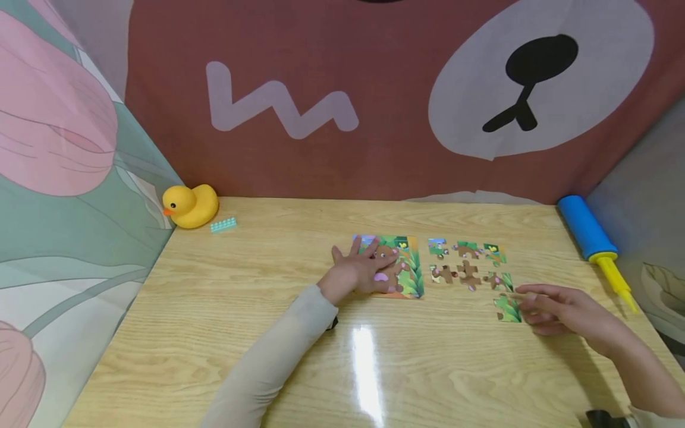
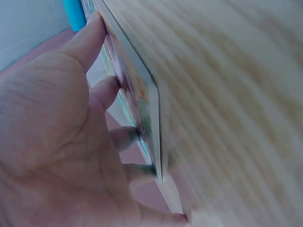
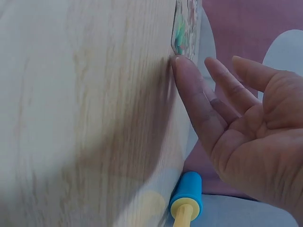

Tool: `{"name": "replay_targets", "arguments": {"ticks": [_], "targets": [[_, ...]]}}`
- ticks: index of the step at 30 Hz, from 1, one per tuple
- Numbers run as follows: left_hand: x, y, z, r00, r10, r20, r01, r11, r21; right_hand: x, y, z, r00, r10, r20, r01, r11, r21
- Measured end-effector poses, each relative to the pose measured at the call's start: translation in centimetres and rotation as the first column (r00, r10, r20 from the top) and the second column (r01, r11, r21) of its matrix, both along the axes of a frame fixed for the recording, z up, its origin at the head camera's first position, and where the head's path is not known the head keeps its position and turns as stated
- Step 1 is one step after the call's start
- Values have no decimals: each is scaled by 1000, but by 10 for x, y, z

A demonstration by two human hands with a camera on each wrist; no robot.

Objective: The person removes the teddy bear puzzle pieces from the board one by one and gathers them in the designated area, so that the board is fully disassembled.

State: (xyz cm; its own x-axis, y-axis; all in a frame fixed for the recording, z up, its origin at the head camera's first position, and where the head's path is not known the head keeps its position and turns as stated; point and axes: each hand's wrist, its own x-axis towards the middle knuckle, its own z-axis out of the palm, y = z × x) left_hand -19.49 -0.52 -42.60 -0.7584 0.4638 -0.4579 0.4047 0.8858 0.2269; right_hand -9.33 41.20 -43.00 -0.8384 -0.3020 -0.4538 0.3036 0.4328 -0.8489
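My left hand [image 1: 360, 272] lies with spread fingers on a square picture card [image 1: 411, 285] showing a brown bear among green leaves. In the left wrist view, the fingertips [image 2: 113, 82] press on the card's face near its edge. Right of the card, loose jigsaw pieces [image 1: 468, 274] with parts of a similar bear picture lie in rows. My right hand [image 1: 562, 312] is beside the lowest piece, a green leafy one [image 1: 507, 309], its fingers relaxed and slightly bent. In the right wrist view, one fingertip [image 3: 180, 61] is right at a piece's edge, with nothing gripped.
A yellow rubber duck [image 1: 191, 207] and a small turquoise toy brick [image 1: 223, 225] sit at the table's back left corner. A blue pump-like tube with a yellow nozzle [image 1: 594, 238] lies along the right edge. A printed bear curtain [image 1: 321, 166] hangs behind the wooden table [image 1: 241, 285].
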Motion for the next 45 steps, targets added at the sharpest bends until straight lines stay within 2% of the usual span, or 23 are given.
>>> {"name": "replay_targets", "arguments": {"ticks": [3, 7, 14, 22, 32, 41, 45], "targets": [[-1, 0, 0, 1000, -9, -1, 9, 1000, -15, -1, 1, 1, 1000, 1, -13, -1, 1000, 12], [-3, 1, 1, 1000, -12, 2, 12, 999, -37, -4, -2, 7, 999, -30, -43, 34, 996, 80], [-4, 1, 2, 999, -3, 40, 4, 1000, -13, -17, -23, 17, 994, -34, -103, 49, 988, 149], [-5, -1, 0, 1000, 7, 17, -7, 1000, 17, -39, -65, 16, 987, -6, -160, 21, 996, 90], [-4, -9, -4, 999, -24, -27, 26, 995, 94, -65, -119, 15, 992, 15, -126, -11, 1000, 27], [-5, -28, -7, 996, 10, -86, -7, 999, 39, -83, -153, 8, 995, 15, -101, -13, 1000, 19], [-6, -38, -7, 996, 22, -86, -17, 998, 54, -88, -165, 5, 995, 19, -99, -16, 1000, 24]]}}
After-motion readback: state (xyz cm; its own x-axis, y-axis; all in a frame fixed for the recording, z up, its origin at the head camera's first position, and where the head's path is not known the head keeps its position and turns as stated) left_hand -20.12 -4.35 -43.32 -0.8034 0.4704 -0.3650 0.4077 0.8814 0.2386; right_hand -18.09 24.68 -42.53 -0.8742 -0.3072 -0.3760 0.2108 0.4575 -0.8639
